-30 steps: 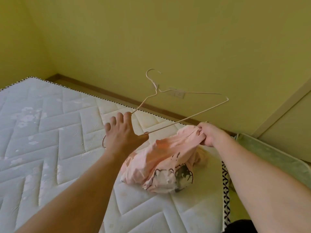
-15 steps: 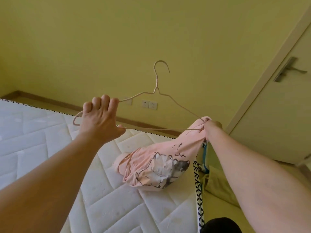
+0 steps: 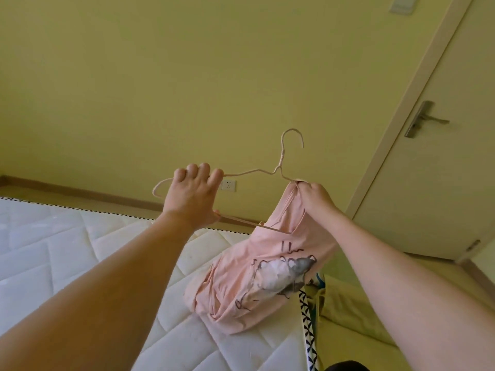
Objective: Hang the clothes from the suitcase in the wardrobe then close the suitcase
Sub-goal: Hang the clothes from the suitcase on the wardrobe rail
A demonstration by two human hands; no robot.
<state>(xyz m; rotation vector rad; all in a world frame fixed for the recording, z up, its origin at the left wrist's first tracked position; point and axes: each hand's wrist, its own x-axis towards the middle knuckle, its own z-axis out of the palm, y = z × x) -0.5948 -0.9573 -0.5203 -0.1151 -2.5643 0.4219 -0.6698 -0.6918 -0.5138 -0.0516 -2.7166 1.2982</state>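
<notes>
Head view, left hand point(image 3: 188, 195) gripping wire hanger point(image 3: 280, 167), right hand point(image 3: 314, 196) pinching pink shirt point(image 3: 257, 277) onto it, above mattress point(image 3: 67, 250) edge

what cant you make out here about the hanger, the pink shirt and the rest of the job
- Hanger, head view: its right shoulder is hidden inside the pink shirt and under the right hand; how far it is threaded cannot be told.
- Left hand: the back of the hand hides the palm-side grip on the wire.
- Suitcase and wardrobe: outside the frame.
- Shirt's lower end: bunched on the mattress, shape unclear.
</notes>
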